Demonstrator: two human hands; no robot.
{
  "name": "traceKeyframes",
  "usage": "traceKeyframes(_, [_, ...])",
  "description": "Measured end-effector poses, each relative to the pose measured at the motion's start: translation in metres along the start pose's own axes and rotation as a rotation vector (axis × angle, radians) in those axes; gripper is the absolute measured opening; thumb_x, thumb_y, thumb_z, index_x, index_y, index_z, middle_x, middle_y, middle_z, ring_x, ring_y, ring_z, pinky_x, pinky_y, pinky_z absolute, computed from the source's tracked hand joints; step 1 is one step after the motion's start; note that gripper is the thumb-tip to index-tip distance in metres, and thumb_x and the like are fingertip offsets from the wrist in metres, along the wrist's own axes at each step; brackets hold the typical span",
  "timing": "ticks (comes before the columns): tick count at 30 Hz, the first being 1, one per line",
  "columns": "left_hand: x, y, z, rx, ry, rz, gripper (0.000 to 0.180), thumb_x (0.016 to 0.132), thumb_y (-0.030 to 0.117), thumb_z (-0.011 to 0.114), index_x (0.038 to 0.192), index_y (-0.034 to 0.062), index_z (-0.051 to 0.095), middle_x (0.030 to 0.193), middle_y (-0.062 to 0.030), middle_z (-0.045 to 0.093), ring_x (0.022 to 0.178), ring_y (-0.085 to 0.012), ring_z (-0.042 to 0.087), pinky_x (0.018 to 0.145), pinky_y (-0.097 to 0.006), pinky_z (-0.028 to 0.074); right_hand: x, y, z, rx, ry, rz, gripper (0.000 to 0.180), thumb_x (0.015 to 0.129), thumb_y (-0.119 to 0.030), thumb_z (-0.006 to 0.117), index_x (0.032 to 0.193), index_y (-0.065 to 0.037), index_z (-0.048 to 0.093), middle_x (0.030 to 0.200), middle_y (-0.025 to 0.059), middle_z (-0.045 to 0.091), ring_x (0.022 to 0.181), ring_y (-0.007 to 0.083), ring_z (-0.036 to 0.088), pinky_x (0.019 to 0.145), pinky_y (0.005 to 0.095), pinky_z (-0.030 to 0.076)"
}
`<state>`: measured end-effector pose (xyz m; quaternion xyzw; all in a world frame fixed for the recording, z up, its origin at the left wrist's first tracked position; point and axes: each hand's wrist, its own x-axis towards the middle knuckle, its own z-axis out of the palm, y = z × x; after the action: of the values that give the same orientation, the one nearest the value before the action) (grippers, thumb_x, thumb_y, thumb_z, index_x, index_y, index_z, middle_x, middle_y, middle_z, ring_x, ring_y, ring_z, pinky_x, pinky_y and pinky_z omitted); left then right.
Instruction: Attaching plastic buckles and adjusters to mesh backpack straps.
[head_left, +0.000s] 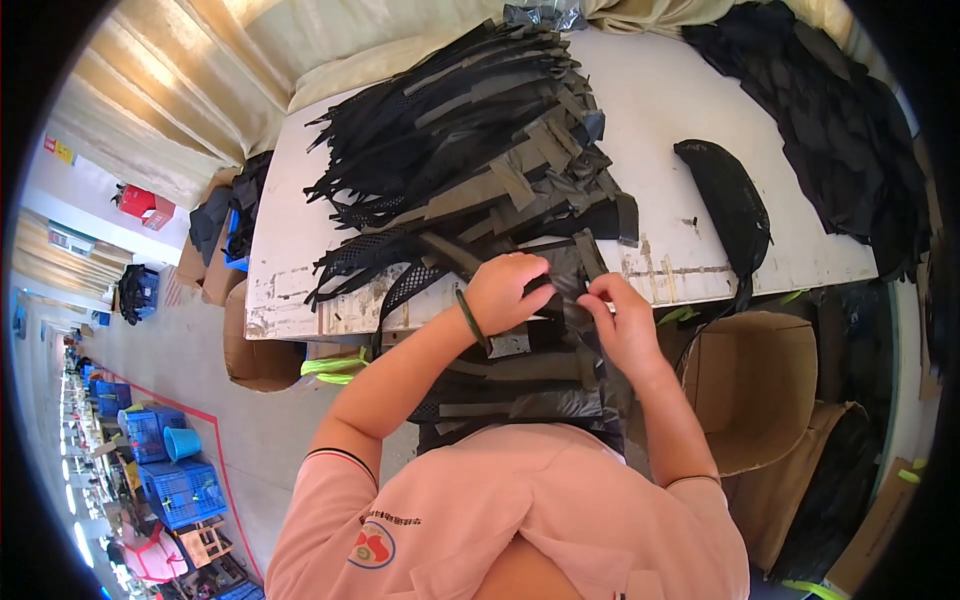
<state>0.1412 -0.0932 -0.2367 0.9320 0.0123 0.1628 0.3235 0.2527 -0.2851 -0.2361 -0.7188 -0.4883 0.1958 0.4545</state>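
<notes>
At the near edge of the white table (645, 120), my left hand (507, 292) is closed on a black fabric piece (567, 268) with a shiny grey-black surface. My right hand (622, 318) pinches the same piece by its right edge, thumb against fingers. The fingertips of both hands are partly hidden. Just beyond them spreads a large pile of black fabric strips (450, 115), some of them mesh, with shiny bands toward the right side. More black pieces with grey bands (520, 382) lie below my hands, across my lap.
A black crescent-shaped pouch (728, 205) lies on the table to the right, with another black fabric pile (830, 125) beyond it. Open cardboard boxes stand below the table, one at right (755, 375) and one at left (250, 345). Blue crates (185, 490) line the floor at far left.
</notes>
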Motion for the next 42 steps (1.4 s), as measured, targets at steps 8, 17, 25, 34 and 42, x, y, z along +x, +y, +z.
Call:
traceKeyframes(8, [0.003,0.022,0.010,-0.113,0.115,-0.147,0.024,0.077,0.018,0.069,0.080,0.0001,0.054,0.072,-0.0162,0.058,0.063,-0.0329,0.057,0.058,-0.037,0.046,0.004,-0.001,0.035,-0.343,0.406,-0.149,0.048,0.076,-0.006,0.070,0.118,-0.004,0.048,0.105,0.0148,0.057,0.087,0.0345,0.059,0.071,0.0406,0.049])
traceKeyframes(17, [-0.010,0.022,0.006,-0.271,-0.029,-0.271,0.029,0.076,0.017,0.076,0.075,0.0022,0.052,0.067,-0.0107,0.055,0.058,-0.0257,0.052,0.054,-0.033,0.043,0.018,0.008,0.025,-0.309,0.312,-0.279,0.017,0.082,-0.008,0.066,0.097,-0.005,0.059,0.075,0.0126,0.058,0.067,0.0319,0.060,0.059,0.0402,0.049])
traceKeyframes(25, [-0.029,0.026,0.007,-0.107,0.003,0.012,0.026,0.075,0.016,0.073,0.073,0.0057,0.049,0.071,-0.0091,0.054,0.069,-0.0322,0.054,0.061,-0.040,0.040,0.018,0.031,0.022,0.419,0.129,0.304,0.017,0.089,-0.013,0.060,0.077,-0.002,0.056,0.062,0.0024,0.056,0.056,0.0074,0.051,0.051,0.0251,0.042])
traceKeyframes(34, [-0.021,0.019,-0.003,-0.630,-0.092,-0.310,0.011,0.083,0.005,0.064,0.093,0.0008,0.061,0.080,-0.0035,0.061,0.076,-0.0133,0.057,0.065,-0.028,0.044,0.005,0.029,0.022,1.250,-0.125,0.373,0.011,0.092,-0.013,0.058,0.094,-0.002,0.058,0.080,0.0007,0.060,0.075,0.0090,0.056,0.070,0.0248,0.046])
traceKeyframes(42, [-0.012,0.014,-0.015,-0.542,0.027,-0.077,0.014,0.086,-0.001,0.057,0.098,0.0008,0.064,0.086,-0.0070,0.061,0.082,-0.0162,0.058,0.076,-0.027,0.045,-0.006,0.013,0.032,1.436,-0.293,0.270,0.014,0.088,-0.014,0.065,0.095,-0.006,0.055,0.090,0.0028,0.061,0.084,0.0138,0.059,0.078,0.0311,0.049])
